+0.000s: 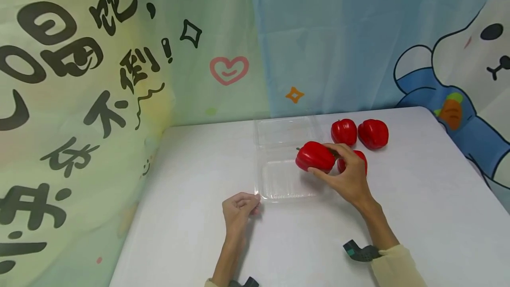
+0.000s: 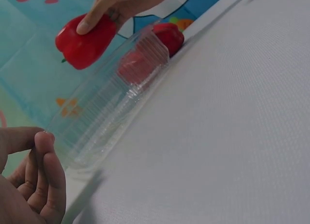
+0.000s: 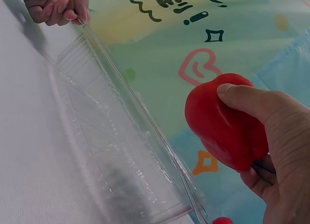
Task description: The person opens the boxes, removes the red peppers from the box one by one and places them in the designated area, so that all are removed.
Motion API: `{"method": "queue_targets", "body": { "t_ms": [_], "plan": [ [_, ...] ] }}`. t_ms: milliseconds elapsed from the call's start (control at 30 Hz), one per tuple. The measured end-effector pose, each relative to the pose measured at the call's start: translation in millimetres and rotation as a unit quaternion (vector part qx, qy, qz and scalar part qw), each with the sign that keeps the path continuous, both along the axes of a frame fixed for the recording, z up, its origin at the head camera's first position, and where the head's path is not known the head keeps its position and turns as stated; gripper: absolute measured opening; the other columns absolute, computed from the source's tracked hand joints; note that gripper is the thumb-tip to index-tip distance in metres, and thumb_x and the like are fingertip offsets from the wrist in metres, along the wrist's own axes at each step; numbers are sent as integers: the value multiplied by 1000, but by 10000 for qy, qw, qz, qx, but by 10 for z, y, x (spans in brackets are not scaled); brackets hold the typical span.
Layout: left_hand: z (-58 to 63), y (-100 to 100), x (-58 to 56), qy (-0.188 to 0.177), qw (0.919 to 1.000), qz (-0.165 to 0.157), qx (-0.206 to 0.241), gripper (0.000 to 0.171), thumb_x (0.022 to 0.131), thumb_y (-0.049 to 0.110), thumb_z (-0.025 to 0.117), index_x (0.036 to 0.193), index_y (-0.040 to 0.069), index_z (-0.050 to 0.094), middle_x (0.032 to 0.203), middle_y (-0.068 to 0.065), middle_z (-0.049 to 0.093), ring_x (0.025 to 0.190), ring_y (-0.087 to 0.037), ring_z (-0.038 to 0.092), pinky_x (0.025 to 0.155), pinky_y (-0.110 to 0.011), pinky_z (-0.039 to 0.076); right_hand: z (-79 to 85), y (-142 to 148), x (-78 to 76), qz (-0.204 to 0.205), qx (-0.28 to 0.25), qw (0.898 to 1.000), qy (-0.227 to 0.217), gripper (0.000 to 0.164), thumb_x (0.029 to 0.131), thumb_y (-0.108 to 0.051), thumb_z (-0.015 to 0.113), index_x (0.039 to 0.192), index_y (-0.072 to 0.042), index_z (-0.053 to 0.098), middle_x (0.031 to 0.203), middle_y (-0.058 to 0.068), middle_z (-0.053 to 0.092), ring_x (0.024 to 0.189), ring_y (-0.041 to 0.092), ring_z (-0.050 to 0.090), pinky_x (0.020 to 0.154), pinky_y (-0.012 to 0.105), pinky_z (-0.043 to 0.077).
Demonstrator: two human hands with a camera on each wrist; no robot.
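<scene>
My right hand (image 1: pixel 347 176) grips a red bell pepper (image 1: pixel 314 156) between thumb and fingers, holding it above the right part of a clear plastic container (image 1: pixel 279 180). In the right wrist view the same pepper (image 3: pixel 225 120) hangs over the container's rim, its base toward the thumb. My left hand (image 1: pixel 240 209) pinches the container's near left corner between thumb and forefinger, as the left wrist view also shows at the fingertips (image 2: pixel 44 140). The container's lid (image 1: pixel 284 132) lies folded back, away from me. No pepper lies inside the tray.
Behind the right hand sits another red bell pepper (image 1: pixel 361 159), partly hidden. Two more, one pepper (image 1: pixel 344 132) beside another (image 1: pixel 373 134), lie at the back right of the white table (image 1: pixel 191 180). A printed curtain (image 1: pixel 215 21) hangs along the table's far edge.
</scene>
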State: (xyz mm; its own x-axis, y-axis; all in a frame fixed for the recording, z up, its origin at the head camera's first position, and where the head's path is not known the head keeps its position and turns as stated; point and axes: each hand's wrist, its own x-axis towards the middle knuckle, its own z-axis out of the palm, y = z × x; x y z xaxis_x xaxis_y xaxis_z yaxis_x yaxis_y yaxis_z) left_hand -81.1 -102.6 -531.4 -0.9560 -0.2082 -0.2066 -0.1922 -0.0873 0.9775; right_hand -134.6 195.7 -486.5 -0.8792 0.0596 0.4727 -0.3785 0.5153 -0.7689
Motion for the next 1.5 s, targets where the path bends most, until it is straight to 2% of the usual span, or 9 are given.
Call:
{"method": "queue_targets", "body": {
  "t_ms": [133, 267, 433, 600, 933, 1067, 1333, 1500],
  "plan": [
    [4, -2, -12, 29, 10000, -14, 57, 17, 90, 8, 85, 92, -6, 76, 82, -19, 81, 62, -16, 73, 65, -23, 63, 4, 51, 18, -144, -36, 9998, 114, 79, 68, -8, 102, 140, -9, 70, 133, 12, 76, 113, -4, 61, 98, 5, 49],
    [5, 1, -19, 2, 10000, -5, 32, 17, 90, 8, 85, 93, -6, 76, 83, -18, 81, 62, -15, 72, 65, -23, 62, 5, 100, 42, -342, -114, 9991, 228, 80, 69, -7, 102, 141, -11, 70, 134, 11, 75, 114, -2, 62, 99, 5, 50],
    [7, -5, -11, -18, 10000, -13, 53, 17, 90, 8, 85, 93, -7, 76, 81, -17, 81, 61, -14, 71, 65, -23, 62, 9, 161, 68, -617, -224, 9971, 394, 79, 69, -6, 101, 141, -7, 69, 135, 14, 75, 118, -1, 61, 100, 4, 48],
    [11, -5, -13, 37, 10000, -45, 74, 18, 91, 8, 85, 93, -8, 76, 81, -16, 81, 61, -14, 71, 65, -22, 62, 26, 245, 85, -743, -266, 9956, 513, 78, 69, -3, 100, 140, -4, 69, 132, 18, 75, 114, -2, 61, 98, 2, 48],
    [28, 6, -23, 79, 9999, -57, 76, 18, 91, 9, 85, 94, -6, 76, 81, -14, 81, 63, -14, 72, 65, -23, 63, 21, 364, 115, -1127, -275, 9919, 511, 79, 71, -4, 99, 144, -11, 69, 136, 17, 74, 118, -7, 59, 102, 2, 45],
    [24, 2, -11, 69, 10000, -57, 43, 16, 91, 8, 84, 93, -6, 76, 79, -13, 81, 61, -14, 71, 65, -22, 62, -10, 413, 140, -1328, -329, 9892, 520, 77, 72, -5, 99, 143, -10, 70, 137, 17, 73, 116, -8, 60, 103, 2, 46],
    [22, 0, -24, 112, 9999, -93, 39, 18, 92, 8, 84, 94, -8, 76, 82, -17, 81, 62, -14, 71, 65, -22, 62, -17, 537, 167, -1710, -309, 9836, 487, 74, 74, -7, 98, 142, -6, 69, 136, 19, 72, 113, -9, 58, 99, 3, 46],
    [20, -17, -2, 94, 9999, -66, -84, 18, 92, 8, 84, 95, -7, 76, 83, -19, 81, 61, -13, 71, 66, -23, 62, -30, 617, 246, -2036, -311, 9774, 480, 74, 75, -8, 99, 144, -10, 69, 137, 15, 74, 112, -9, 59, 97, 5, 47]
  ]
}}
